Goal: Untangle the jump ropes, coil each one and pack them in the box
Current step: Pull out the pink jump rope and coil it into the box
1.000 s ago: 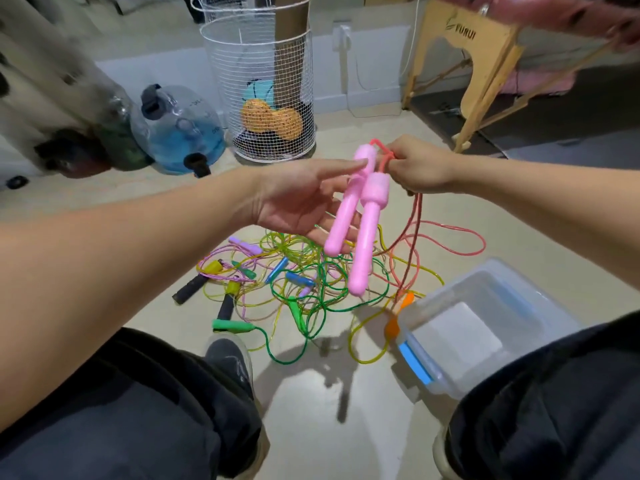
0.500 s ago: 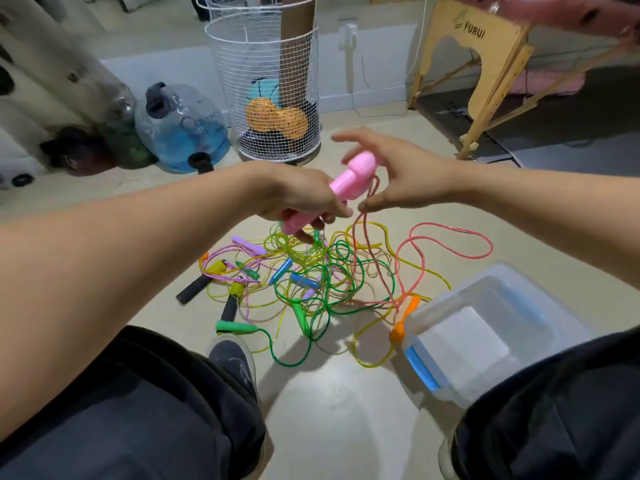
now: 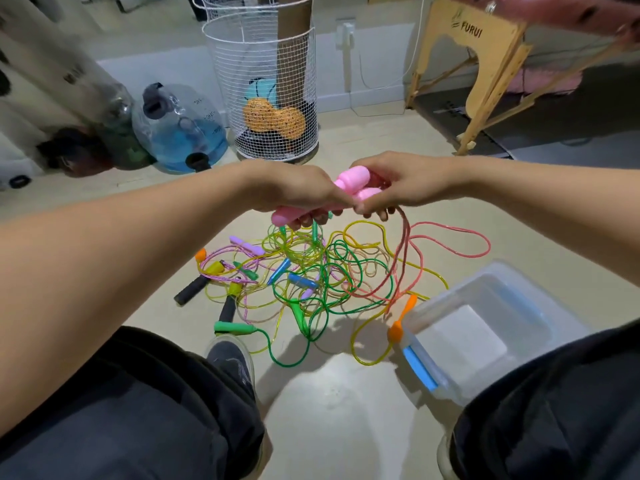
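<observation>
The two pink handles [image 3: 349,188] are held side by side in the curled fingers of the left hand [image 3: 294,192]. The red rope [image 3: 403,258] is pinched by the right hand [image 3: 391,185] — it hangs down toward the pile [image 3: 311,271], with the box [image 3: 491,327] nearer that hand.

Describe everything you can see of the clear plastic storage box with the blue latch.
The clear plastic storage box sits open-topped on the beige floor at the person's right, beside the tangled ropes. Its walls look translucent and frosted, with rounded corners; a light blue latch sits on the near-left end. Nothing shows inside except a pale rectangular patch on the bottom. An orange rope handle lies against its left corner. A dark trouser leg hides the near-right part.
</observation>
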